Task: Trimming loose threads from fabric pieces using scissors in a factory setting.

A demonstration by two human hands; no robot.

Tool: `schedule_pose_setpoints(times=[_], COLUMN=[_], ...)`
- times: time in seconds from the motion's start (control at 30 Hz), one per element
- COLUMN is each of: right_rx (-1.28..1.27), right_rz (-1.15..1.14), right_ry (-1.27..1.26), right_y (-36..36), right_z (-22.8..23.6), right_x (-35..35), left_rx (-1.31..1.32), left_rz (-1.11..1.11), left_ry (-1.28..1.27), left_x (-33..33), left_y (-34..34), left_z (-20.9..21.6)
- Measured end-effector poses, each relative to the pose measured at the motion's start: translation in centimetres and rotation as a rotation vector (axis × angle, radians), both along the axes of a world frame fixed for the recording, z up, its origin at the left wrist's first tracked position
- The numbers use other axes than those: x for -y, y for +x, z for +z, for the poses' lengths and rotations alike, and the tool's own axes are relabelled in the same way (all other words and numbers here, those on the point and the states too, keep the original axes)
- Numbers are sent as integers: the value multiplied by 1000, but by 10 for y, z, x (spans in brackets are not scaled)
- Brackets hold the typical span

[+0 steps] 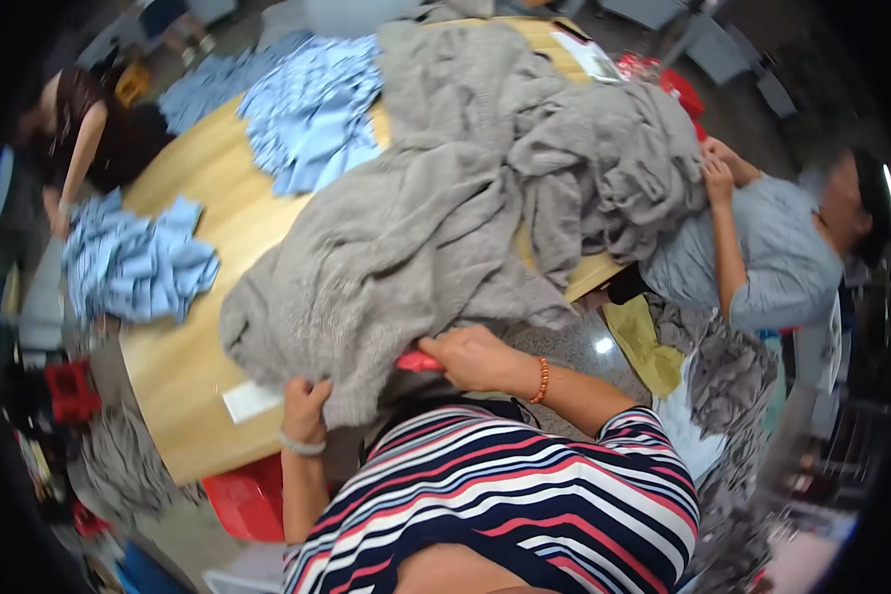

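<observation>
A large piece of grey knitted fabric [366,247] is spread in folds over the wooden table [168,366] in front of me, with its near edge hanging over the table's edge. My left hand [305,409] is closed, pinching that near edge. Closed around a small red tool [421,361], my right hand [470,358] is at the fabric's near side. Only the tool's red part shows, so its kind cannot be made out. A white paper slip [250,401] lies on the table beside my left hand.
Blue cloth heaps [317,109] lie on the table's left side. At right, a co-worker in a grey top [772,243] handles more grey fabric [614,168]; another person in dark clothes [94,129] is at left. A red stool [252,500] stands below the table; fabric piles [733,376] cover the floor at right.
</observation>
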State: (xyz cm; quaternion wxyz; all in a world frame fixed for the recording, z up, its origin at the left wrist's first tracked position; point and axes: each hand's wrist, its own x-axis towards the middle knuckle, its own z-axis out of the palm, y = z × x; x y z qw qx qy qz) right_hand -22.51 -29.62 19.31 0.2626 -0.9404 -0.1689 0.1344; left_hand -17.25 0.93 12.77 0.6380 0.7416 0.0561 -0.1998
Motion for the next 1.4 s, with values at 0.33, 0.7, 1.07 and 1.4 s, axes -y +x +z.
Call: schedule_pose_setpoints(times=[0.33,0.7,1.07,1.4], right_rx=[663,1135,198,-94], right_rz=[-124,-658,-1409,-1426], right_ry=[376,-427,-311,-374], right_y=[25,-1,37,50], right_z=[15,139,28,0], right_x=[70,376,596,531], left_rx=[-3,229,192,-242], left_rz=[-362,-868,-1251,-707], left_ry=[-786,-684,-249,-227], left_x=[155,440,495,375], left_y=[0,62,54,71], left_z=[174,243,106,15])
